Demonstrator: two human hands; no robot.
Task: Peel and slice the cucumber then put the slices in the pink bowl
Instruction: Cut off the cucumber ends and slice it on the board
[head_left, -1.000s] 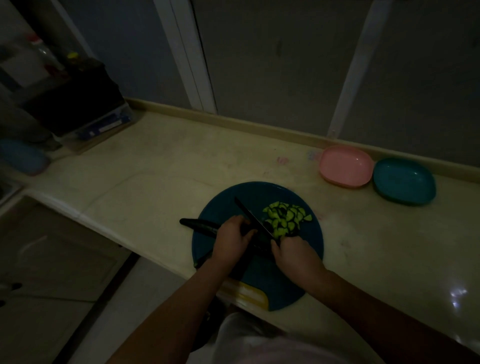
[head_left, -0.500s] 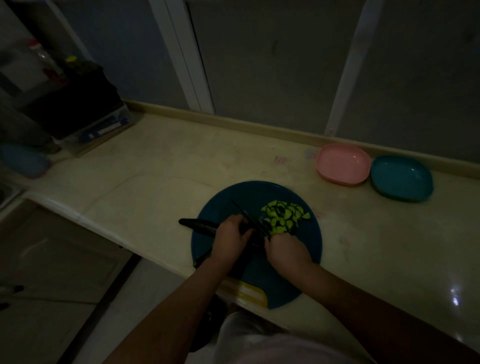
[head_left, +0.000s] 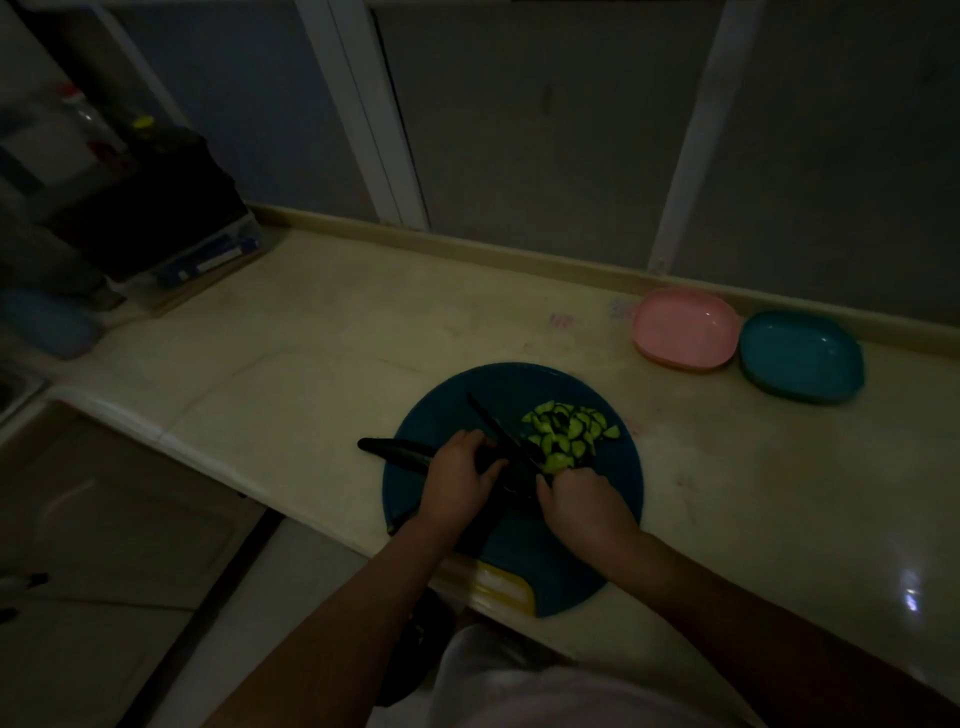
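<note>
The left hand (head_left: 457, 480) lies knuckles up with its fingers curled down over the cucumber (head_left: 395, 449), pinning it to the board (head_left: 519, 379). The cucumber's dark, uncut end sticks out to the left of this hand and reaches past the board's edge, over the counter (head_left: 311, 338). The cut end is hidden under the fingers.

The right hand (head_left: 584, 501) sits just to the right of the left one. It is closed into a fist around the handle of the knife (head_left: 498, 428), and the handle itself is mostly covered. From that fist the dark blade slants away and to the left, passes close by the left fingertips, and ends beyond them over bare board. In this dim light it is unclear whether the edge touches the cucumber.

The slices (head_left: 569, 434) lie in a loose green heap right of the blade and just beyond the right knuckles. The nearest pieces are almost against that hand.

The round blue board is under both hands, and a yellow patch shows at its near edge between the forearms.

The pink bowl (head_left: 685, 332) stands well beyond and to the right of the right hand, near the back wall. A teal bowl (head_left: 800, 358) sits close on its right side. Neither bowl shows anything inside.
</note>
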